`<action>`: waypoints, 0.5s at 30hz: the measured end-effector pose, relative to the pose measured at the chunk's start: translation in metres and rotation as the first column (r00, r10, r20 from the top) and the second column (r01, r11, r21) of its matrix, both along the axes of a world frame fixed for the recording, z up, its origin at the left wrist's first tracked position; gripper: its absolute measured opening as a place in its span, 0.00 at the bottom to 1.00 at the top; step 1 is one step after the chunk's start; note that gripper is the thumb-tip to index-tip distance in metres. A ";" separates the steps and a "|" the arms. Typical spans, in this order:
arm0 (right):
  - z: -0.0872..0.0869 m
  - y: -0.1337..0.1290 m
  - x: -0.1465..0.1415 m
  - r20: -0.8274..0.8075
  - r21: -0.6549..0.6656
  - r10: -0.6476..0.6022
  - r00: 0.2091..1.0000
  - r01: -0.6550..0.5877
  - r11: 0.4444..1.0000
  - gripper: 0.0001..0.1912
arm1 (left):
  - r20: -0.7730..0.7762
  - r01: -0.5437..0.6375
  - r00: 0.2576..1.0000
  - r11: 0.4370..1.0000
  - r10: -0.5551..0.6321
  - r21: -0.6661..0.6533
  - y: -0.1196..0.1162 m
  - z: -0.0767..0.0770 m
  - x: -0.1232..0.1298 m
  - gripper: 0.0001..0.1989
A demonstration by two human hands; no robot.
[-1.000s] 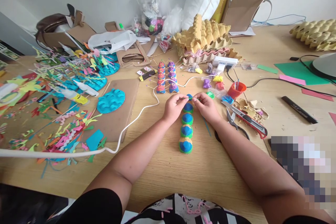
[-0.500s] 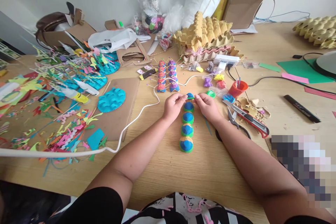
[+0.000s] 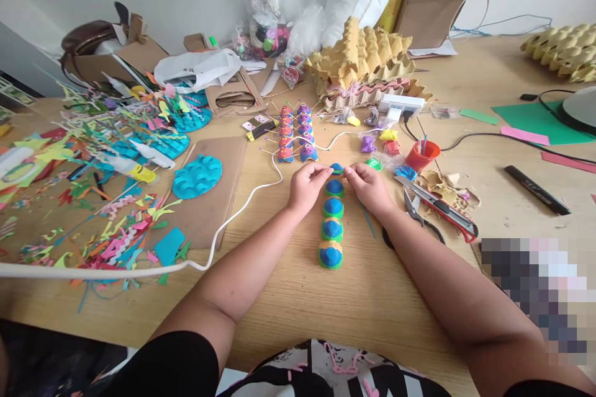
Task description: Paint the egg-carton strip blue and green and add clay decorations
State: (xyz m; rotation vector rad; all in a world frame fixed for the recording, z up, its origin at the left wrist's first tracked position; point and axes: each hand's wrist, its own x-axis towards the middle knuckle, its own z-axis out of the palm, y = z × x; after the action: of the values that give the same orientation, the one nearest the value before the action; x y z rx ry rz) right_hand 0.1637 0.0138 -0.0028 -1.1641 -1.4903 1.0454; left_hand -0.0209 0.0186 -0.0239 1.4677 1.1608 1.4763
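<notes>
In the head view, five blue-topped domes (image 3: 333, 206) line the tabletop (image 3: 274, 285) in one row; at the farthest, the left hand (image 3: 307, 187) and right hand (image 3: 370, 187), fingertips pinched, hold one green strip (image 3: 337, 172). Two bumpy figures (image 3: 306, 130) stand beyond.

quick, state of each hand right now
Left hand: pinched closed beside the farthest blue bump.
Right hand: pinched closed opposite; anything held is too small to tell.

From mid-view, the tabletop (image 3: 274, 304) shows smooth wood grain; the blue-green domes (image 3: 333, 207), near 5 o'clock, look matt. The egg trays (image 3: 377, 53) at 1 o'clock are rough, dull pulp, the cup (image 3: 418, 163) at 3 smooth plastic, the sheet (image 3: 218, 208) at 9 matt cardboard.
</notes>
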 end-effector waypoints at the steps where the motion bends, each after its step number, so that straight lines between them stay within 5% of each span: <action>1: 0.001 -0.001 0.000 0.017 0.005 -0.002 1.000 0.002 1.000 0.39 | -0.009 -0.004 1.000 1.000 0.004 -0.007 -0.001 0.001 0.000 0.20; 9: 0.002 -0.002 0.000 0.026 0.006 0.000 1.000 0.000 1.000 0.40 | -0.055 -0.008 0.998 1.000 0.007 -0.020 -0.001 0.002 -0.003 0.32; 15: 0.002 -0.001 0.001 -0.007 0.020 0.005 1.000 -0.005 1.000 0.40 | 0.108 0.164 0.981 0.986 -0.161 -0.018 0.001 -0.006 0.000 0.32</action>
State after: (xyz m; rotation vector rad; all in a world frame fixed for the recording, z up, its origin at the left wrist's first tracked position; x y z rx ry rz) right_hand 0.1643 0.0128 -0.0008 -1.1427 -1.4957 1.0349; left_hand -0.0207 0.0197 -0.0296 1.4127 0.9697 1.4036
